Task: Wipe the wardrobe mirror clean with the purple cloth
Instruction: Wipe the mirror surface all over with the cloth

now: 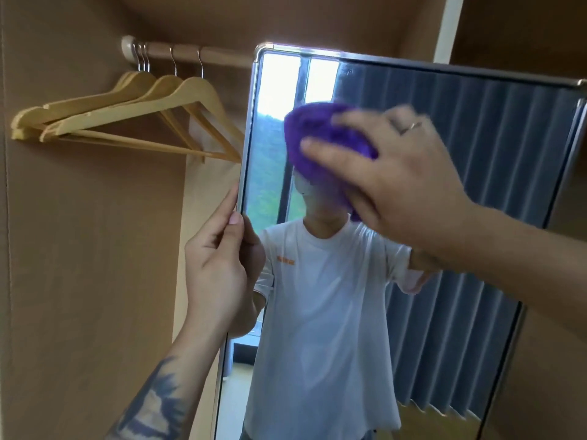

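Cloth [320,144]: fuzzy purple fabric
Mirror [460,154]: glossy glass, shiny metal frame
Hangers [133,106]: smooth pale wood
Wardrobe wall [79,249]: matt wood-look board

I am looking into an open wardrobe in a bedroom at home. Up and left of my left hand [219,265], wooden hangers [127,115] hang on a rail [190,55] between plain brown panels [79,249]. Under my right hand [397,185], the mirror [460,154] reflects pleated grey curtains and a tall window with green hills outside.
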